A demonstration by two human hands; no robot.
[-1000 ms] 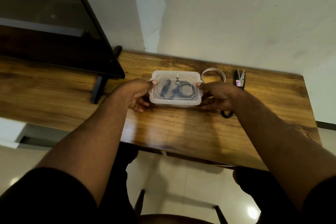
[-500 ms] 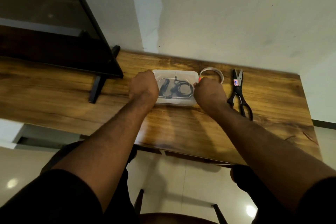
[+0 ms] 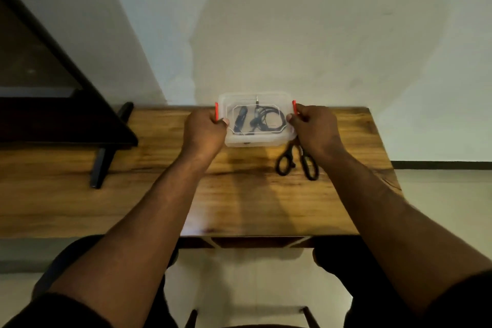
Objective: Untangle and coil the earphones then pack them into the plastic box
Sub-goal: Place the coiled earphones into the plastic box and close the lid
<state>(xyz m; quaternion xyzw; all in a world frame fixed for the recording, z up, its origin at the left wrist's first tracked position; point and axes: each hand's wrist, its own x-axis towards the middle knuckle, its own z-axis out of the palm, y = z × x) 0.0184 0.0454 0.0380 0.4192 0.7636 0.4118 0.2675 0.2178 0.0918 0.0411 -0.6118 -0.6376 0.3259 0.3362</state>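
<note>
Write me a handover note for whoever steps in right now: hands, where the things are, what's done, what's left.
Left hand: closed on the left end of the plastic box, thumb at its red clip.
Right hand: closed on the right end, at the other red clip.
Box: lid on, held at the far edge of the wooden table; whether it rests on the table is unclear.
Earphones: coiled inside, visible through the clear lid.
Scissors: on the table, just near side of the right hand.
Done: coiling, packing, lid on.
Left: confirm both clips are snapped shut, then set the box down.
</note>
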